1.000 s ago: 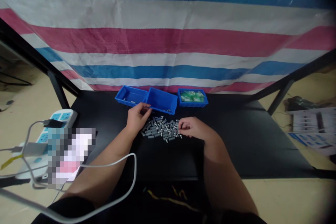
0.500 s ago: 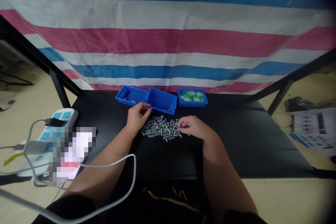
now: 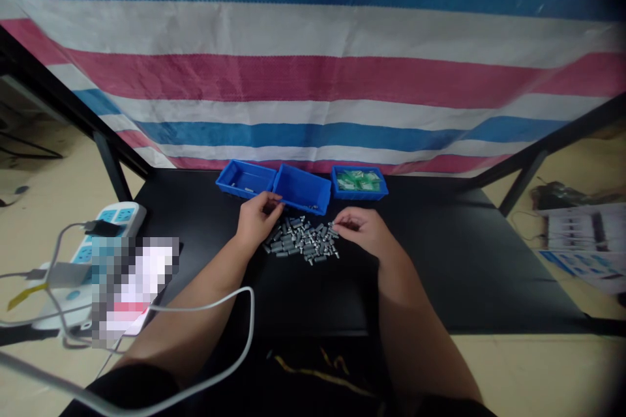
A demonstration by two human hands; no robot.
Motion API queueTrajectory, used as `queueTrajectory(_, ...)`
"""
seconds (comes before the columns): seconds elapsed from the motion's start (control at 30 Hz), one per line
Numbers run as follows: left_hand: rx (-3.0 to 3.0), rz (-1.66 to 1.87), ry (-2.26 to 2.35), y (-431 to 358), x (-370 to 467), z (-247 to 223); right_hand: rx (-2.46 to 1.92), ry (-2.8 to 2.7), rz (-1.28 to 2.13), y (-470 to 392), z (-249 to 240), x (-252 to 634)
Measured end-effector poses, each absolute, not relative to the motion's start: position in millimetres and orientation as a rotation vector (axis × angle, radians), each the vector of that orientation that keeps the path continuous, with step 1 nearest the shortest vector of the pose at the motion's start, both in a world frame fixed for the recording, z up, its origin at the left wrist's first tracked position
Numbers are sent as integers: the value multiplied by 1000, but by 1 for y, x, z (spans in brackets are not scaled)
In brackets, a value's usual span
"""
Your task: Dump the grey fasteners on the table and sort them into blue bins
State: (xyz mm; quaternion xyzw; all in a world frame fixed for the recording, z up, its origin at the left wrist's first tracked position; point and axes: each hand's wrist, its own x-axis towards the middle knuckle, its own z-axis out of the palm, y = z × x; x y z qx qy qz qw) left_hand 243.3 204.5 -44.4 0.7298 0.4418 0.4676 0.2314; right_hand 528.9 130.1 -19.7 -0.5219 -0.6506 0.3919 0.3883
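Observation:
A loose heap of small grey and silver metal parts (image 3: 303, 241), several of them stubby cylinders, lies on the black table between my hands. At the heap's right edge, my right hand (image 3: 364, 229) has thumb and fingertips brought together on one small metal part. My left hand (image 3: 258, 218) rests at the heap's upper left, beside the near edge of the middle blue bin (image 3: 303, 187). Its fingers are curled with the thumb close to the index finger; whatever they hold, if anything, is too small to make out. A few tiny parts lie in that bin.
A left blue bin (image 3: 244, 177) holds a small light piece. The right blue bin (image 3: 359, 195) contains green-tinted plastic packets. A power strip (image 3: 132, 215), cables and a blurred phone-like object (image 3: 141, 273) occupy the left side. Striped sheeting (image 3: 313, 78) hangs behind the table (image 3: 450, 260).
My right hand has shifted slightly up at the heap's right edge, and its fingers have straightened into a pinch. My left hand has hardly moved.

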Motion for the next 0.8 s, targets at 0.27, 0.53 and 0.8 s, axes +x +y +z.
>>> queueTrajectory(0.27,2102,1248,1159,202,244,-43,-1122,-1777,648,134,-21,506)
queueTrajectory(0.53,2016,1298,1190,203,244,-43,-1488,-1773,694,134,-21,524)
queueTrajectory(0.8,1951,1342,1207,204,243,-45,-1592,-1896,1248,129,-26,546)
